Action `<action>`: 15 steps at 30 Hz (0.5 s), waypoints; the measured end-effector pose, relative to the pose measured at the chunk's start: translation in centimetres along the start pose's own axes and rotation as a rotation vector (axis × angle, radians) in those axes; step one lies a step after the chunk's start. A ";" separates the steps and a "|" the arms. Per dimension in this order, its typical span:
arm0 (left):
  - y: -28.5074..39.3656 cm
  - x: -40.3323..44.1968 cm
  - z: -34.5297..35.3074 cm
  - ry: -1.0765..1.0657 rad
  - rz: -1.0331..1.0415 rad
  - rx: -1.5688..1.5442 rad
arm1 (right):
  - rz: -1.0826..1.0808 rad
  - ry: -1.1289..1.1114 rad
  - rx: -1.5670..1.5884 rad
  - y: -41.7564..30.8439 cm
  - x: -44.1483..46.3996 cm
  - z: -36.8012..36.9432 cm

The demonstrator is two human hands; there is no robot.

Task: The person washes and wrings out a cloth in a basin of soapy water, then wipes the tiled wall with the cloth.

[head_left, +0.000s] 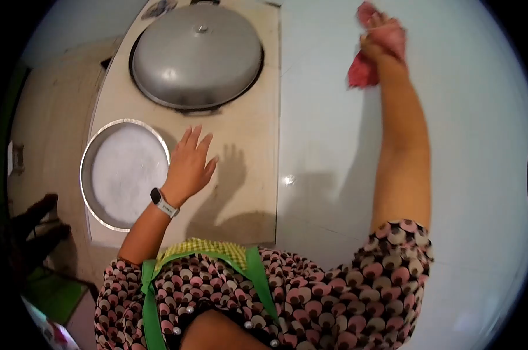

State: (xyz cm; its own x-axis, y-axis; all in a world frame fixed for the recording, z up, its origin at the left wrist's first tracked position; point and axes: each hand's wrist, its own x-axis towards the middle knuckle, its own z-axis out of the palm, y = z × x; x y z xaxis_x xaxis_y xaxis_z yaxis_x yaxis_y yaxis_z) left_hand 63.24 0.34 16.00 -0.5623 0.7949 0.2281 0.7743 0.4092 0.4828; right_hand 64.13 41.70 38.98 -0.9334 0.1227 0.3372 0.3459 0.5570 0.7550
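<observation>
My right hand (pixel 380 42) is stretched far out at the upper right, pressing a pinkish-red cloth (pixel 364 71) against the pale tiled surface (pixel 328 134). Part of the cloth covers the hand, and some fingers show at its edge. My left hand (pixel 189 156) hovers over the beige counter (pixel 246 204) with its fingers spread and nothing in it. Just left of that hand sits a round metal basin (pixel 88 195) of whitish, foamy liquid. Beyond the fingertips is a large wok with a domed grey metal lid (pixel 197 64).
A small patterned item (pixel 159 8) lies at the counter's far end, beside the lid. The brown floor (pixel 48 105) stretches along the left, with dark objects and a green surface (pixel 51 297) at the lower left.
</observation>
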 end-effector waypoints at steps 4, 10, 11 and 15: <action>-0.7 -1.4 -0.2 -0.135 -0.089 0.003 | 0.534 -0.207 0.950 -13.7 -8.9 7.2; -1.5 -2.7 0.0 -0.167 -0.166 0.016 | 0.507 -0.741 1.222 -25.4 -26.4 7.5; -1.8 -2.8 0.1 -0.159 -0.153 0.026 | 0.462 -0.644 1.174 -27.8 -30.2 9.9; -2.2 -2.4 0.1 -0.164 -0.176 -0.020 | 0.450 -0.774 1.036 -29.7 -32.7 8.8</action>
State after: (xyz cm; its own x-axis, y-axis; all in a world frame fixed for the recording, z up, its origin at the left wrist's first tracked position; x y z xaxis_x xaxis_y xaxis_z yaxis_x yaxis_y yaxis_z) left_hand 62.93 -2.35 14.30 -0.6318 0.7751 -0.0006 0.6621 0.5400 0.5196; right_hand 83.55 28.37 0.61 -0.6930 0.6876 -0.2165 0.7209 0.6595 -0.2129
